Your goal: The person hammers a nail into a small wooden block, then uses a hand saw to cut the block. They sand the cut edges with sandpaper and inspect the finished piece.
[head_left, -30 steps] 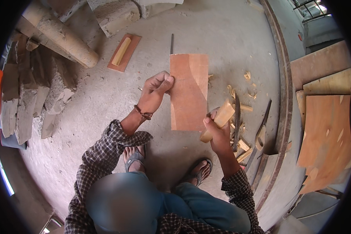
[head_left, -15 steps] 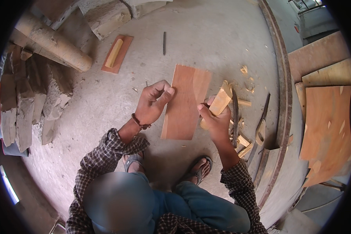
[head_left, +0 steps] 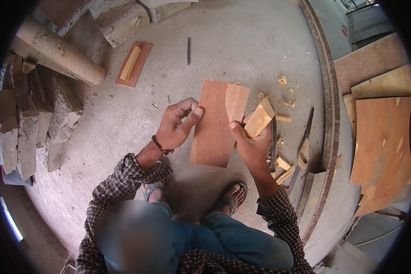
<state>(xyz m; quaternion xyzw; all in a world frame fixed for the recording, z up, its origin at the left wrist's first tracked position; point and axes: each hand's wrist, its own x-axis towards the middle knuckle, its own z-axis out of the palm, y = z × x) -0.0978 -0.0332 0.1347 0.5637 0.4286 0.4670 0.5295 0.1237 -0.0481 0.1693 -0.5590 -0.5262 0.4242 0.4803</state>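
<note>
Between my hands is a thin rectangular reddish plywood board [head_left: 213, 130], held over the floor in front of my feet. My left hand [head_left: 177, 122] is closed on its left edge, thumb on top. My right hand [head_left: 256, 147] grips a pale, rough-cut wood block [head_left: 260, 119], and its thumb rests on the board's right edge. Most of the right fingers are hidden beneath the block. Just right of that hand, a dark curved blade [head_left: 273, 148] lies among wood shavings [head_left: 282, 80] and offcuts [head_left: 285, 175].
Farther left lies another board with a wooden handle strip [head_left: 131, 65], near a thin dark bar [head_left: 189, 51]. A long dark tool with a wooden handle [head_left: 303, 153] is by a raised metal rail [head_left: 329, 114] at right. Plywood sheets [head_left: 381, 141] lie beyond it; broken concrete pieces [head_left: 27, 123] are left.
My right thumb has come onto the board's right edge, and the board has turned slightly. The block has tipped and shifted a little down in my right hand.
</note>
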